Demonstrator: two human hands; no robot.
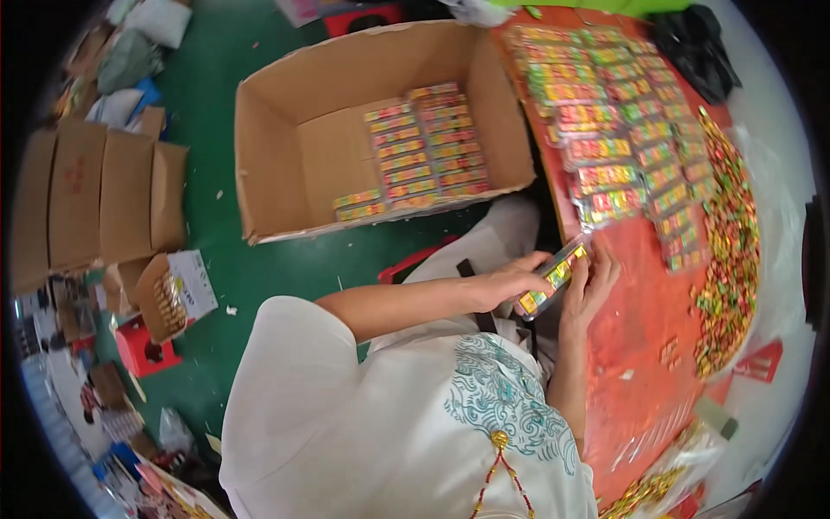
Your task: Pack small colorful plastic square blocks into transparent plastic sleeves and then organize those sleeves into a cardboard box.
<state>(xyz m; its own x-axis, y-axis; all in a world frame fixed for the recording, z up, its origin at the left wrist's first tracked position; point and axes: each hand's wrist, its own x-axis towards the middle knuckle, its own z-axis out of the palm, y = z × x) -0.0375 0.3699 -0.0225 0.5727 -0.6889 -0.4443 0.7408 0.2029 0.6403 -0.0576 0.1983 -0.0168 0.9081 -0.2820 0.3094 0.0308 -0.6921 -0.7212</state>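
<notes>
A narrow clear plastic pack (562, 271) with yellow, red and green wrapped pieces in it is held slantwise in front of my body, by the left edge of the red table. My left hand (508, 284) is closed round its lower left side, the thumb lying along the pack. On the other side, my right hand (592, 281) grips the pack near its upper end, fingers pressed to its edge. Some fingers are hidden behind it. Similar filled packs (605, 149) lie in rows on the table just beyond my hands.
A large open cardboard box (333, 138) beyond my left arm holds stacked packs (424, 156). Loose colourful pieces (726, 251) are heaped along the right side of the red table (635, 320). Closed cartons (104, 190) and a red stool (145, 346) stand on the green floor at left.
</notes>
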